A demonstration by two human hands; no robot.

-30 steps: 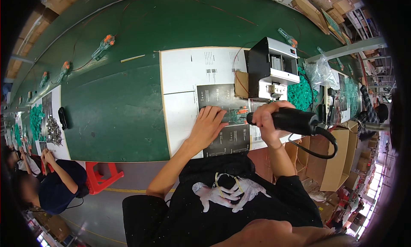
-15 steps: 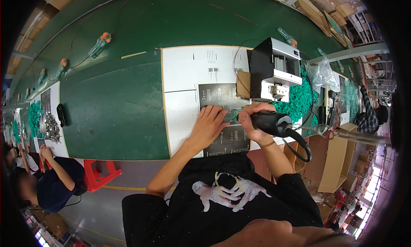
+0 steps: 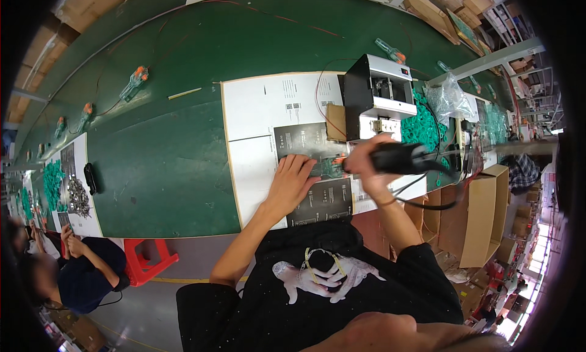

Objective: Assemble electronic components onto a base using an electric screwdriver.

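Note:
My right hand (image 3: 366,163) is wrapped round a black corded electric screwdriver (image 3: 397,158), blurred by motion and lying nearly level. Its cable loops down on the right. Under its tip is a see-through teal plastic piece (image 3: 328,167) with some orange at its right end. My left hand (image 3: 292,182) has its fingers closed at the left end of that piece, partly hiding it. The piece rests on a black printed sheet (image 3: 299,143) laid over white card (image 3: 247,163).
Right of centre stands a black and silver machine (image 3: 395,106), with brown cardboard (image 3: 336,122) at its left. Heaped teal parts (image 3: 420,129) and a clear bag (image 3: 452,99) lie beyond. Left are a black object (image 3: 90,179), metal parts (image 3: 78,196), a red stool (image 3: 143,263) and a co-worker (image 3: 91,269).
My right hand and the screwdriver have shifted slightly right, uncovering orange on the teal piece. My left hand stays at the piece. The whole view has turned a little.

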